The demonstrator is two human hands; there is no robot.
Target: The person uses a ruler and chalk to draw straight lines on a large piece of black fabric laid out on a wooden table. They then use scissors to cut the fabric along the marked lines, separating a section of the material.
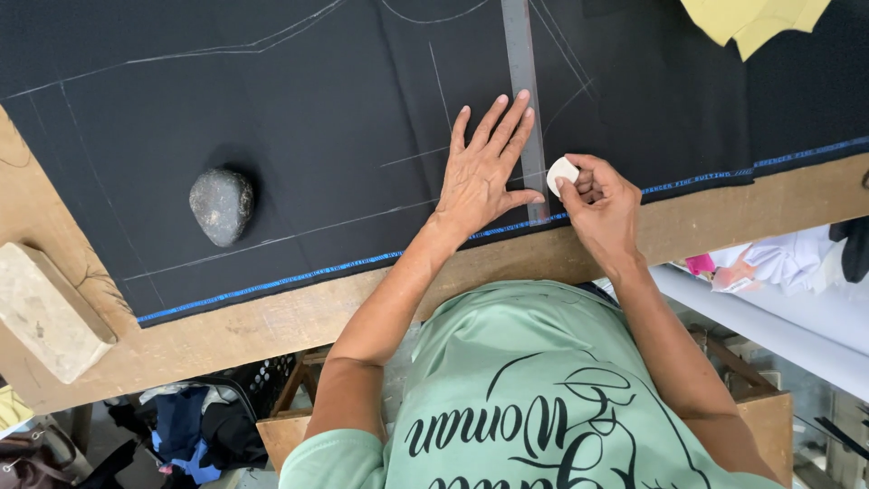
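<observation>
The left hand (482, 172) lies flat and spread, fingers pointing away from the body, pressing down on black cloth (299, 136) and on the edge of a long clear ruler (525, 100); its fingertips rest on the ruler and it grips nothing. The right hand (599, 204) is curled, pinching a small white piece of tailor's chalk (561, 170) between thumb and fingers, with the chalk just beside the ruler's right edge near the cloth's lower border. The ruler runs away from the person, roughly straight across the cloth, ending close to the blue selvedge stripe (362, 263) that follows the fabric's near edge. Pale chalk lines (272, 240) cross the cloth to the left of the hands and beyond them. Well to the left, a dark rounded stone (221, 206) sits on the fabric. The cloth covers a wooden table (724, 217), and a pale rectangular block (45, 312) rests on the bare wood at the far left. A yellow sheet (751, 18) lies at the top right corner.
</observation>
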